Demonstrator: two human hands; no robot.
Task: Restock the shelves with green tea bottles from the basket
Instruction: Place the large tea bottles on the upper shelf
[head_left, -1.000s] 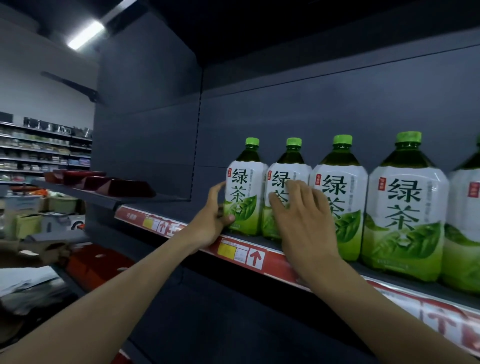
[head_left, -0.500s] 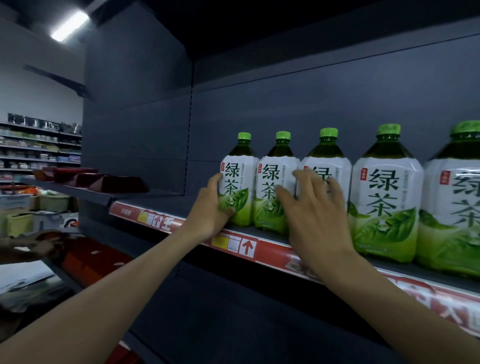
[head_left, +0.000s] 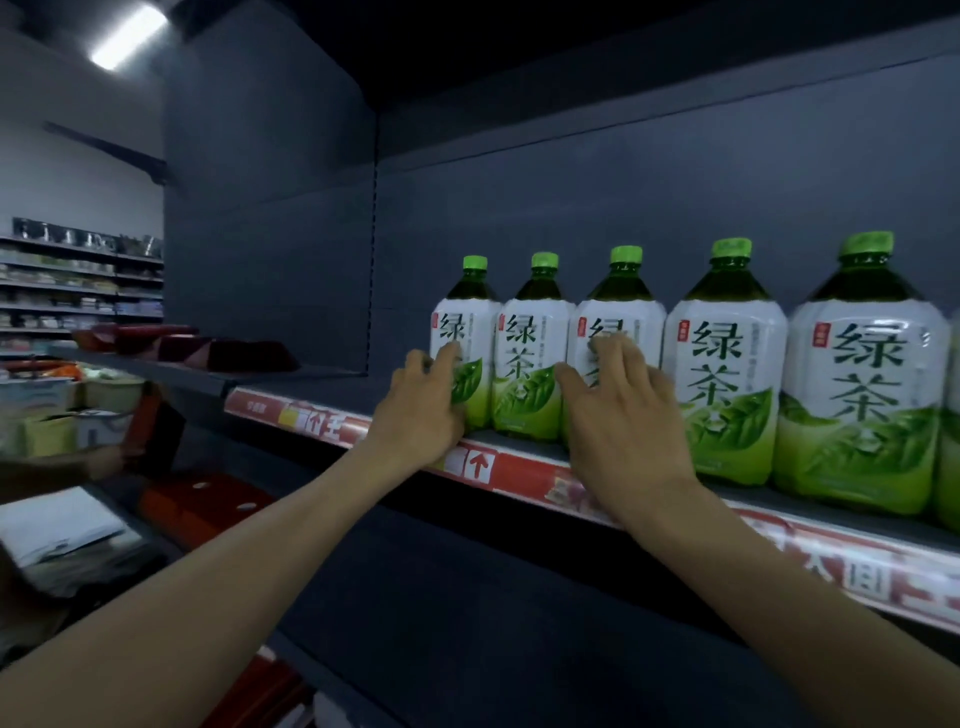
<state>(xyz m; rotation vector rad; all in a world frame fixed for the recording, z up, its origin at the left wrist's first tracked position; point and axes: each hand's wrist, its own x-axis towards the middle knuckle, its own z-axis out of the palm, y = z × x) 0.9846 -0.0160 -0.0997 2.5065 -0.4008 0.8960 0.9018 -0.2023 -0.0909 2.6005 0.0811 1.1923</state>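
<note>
Several green tea bottles with white labels and green caps stand in a row on the dark shelf (head_left: 519, 451). My left hand (head_left: 421, 410) grips the leftmost bottle (head_left: 467, 322) low down, thumb on its front and fingers round its left side. My right hand (head_left: 623, 421) presses spread fingers flat against the front of the third bottle (head_left: 621, 306). The second bottle (head_left: 532, 353) stands untouched between my hands. The basket is out of view.
To the left of the row the shelf board (head_left: 322, 387) is bare up to a vertical divider. A red price strip (head_left: 483, 463) runs along the shelf's front edge. Red trays (head_left: 176, 343) sit on the neighbouring shelf. Another person's hand (head_left: 104, 460) shows at far left.
My right hand has slid from the second bottle to the third. My left hand has closed further round the leftmost bottle. The view has shifted, showing more bottles at the right.
</note>
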